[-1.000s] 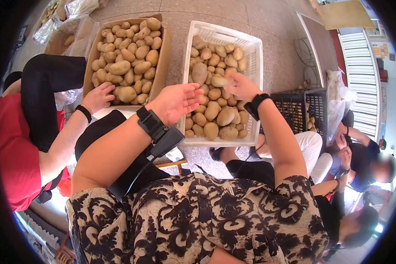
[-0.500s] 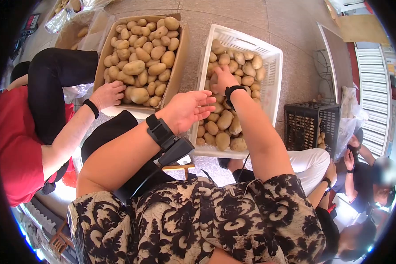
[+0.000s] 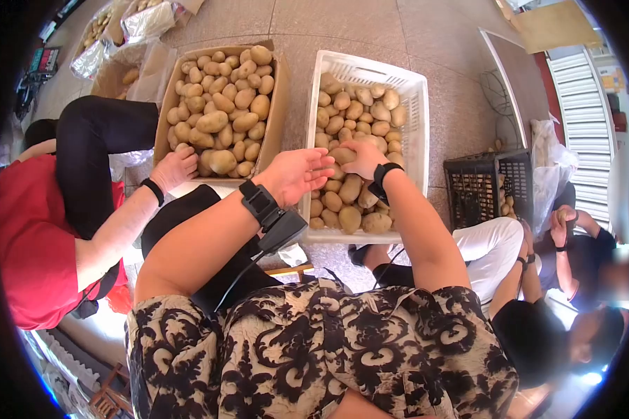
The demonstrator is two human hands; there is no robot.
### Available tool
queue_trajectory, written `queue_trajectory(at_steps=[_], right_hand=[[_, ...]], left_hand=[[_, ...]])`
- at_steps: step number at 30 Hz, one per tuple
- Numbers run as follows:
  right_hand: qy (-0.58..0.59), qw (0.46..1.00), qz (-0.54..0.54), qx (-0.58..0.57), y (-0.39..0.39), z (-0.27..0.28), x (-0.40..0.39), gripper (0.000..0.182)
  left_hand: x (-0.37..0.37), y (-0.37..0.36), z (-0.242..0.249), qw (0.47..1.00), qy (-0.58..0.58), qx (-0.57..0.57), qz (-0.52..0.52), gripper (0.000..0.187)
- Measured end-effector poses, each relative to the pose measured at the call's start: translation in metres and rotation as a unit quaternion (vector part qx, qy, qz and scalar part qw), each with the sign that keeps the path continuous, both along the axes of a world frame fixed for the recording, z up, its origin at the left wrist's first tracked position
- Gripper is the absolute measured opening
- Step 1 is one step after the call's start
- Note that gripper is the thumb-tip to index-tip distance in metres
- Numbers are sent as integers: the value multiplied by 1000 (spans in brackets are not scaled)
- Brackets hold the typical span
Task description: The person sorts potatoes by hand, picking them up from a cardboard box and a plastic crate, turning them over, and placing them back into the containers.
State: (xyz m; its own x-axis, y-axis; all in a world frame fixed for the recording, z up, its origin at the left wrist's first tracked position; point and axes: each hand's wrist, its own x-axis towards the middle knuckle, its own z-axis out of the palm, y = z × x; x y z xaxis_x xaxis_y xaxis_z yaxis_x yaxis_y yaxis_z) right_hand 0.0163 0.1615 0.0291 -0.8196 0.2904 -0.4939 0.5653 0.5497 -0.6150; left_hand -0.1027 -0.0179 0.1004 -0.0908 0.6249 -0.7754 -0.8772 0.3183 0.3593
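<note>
My right hand [image 3: 364, 159] is closed around a potato [image 3: 342, 155], just above the heap in the white plastic crate [image 3: 418, 133]. Beside it, my left hand [image 3: 299, 177] is open with the palm turned up and fingers stretched toward that potato. Nothing lies in the left palm. Loose potatoes [image 3: 350, 188] fill the crate below both hands. To the left stands a cardboard box [image 3: 278, 105] heaped with potatoes [image 3: 223, 101]. Another person's hand [image 3: 176, 166] rests at that box's near left corner with a potato at its fingers.
A black plastic crate [image 3: 472, 192] with some potatoes stands to the right, beside a leaning board [image 3: 507, 91]. Further boxes [image 3: 108, 77] with potatoes and plastic wrap are at the upper left. People sit on both sides, and one at right holds something small.
My right hand has drawn back toward me from deeper in the crate, now with a potato in it. My left hand remains open near the crate's left edge. The view has shifted slightly.
</note>
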Motion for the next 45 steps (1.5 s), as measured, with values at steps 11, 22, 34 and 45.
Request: queue_trajectory(at_steps=[11,22,34,45], right_hand=[[104,993,-42,23,-39,21,86,60],[32,973,-47,224,-65,18,125,45],[0,978,-142,156,-64,7,135,68],[-149,971,-138,125,-77,29,130,94]], left_hand=[[15,-6,-15,1000,8,-3,-18,21],[51,0,-43,997,-59,-47,2,19],[72,-7,-81,994,-104,-37,11,18],[73,-14,-77,994,-109,-25,2,17]])
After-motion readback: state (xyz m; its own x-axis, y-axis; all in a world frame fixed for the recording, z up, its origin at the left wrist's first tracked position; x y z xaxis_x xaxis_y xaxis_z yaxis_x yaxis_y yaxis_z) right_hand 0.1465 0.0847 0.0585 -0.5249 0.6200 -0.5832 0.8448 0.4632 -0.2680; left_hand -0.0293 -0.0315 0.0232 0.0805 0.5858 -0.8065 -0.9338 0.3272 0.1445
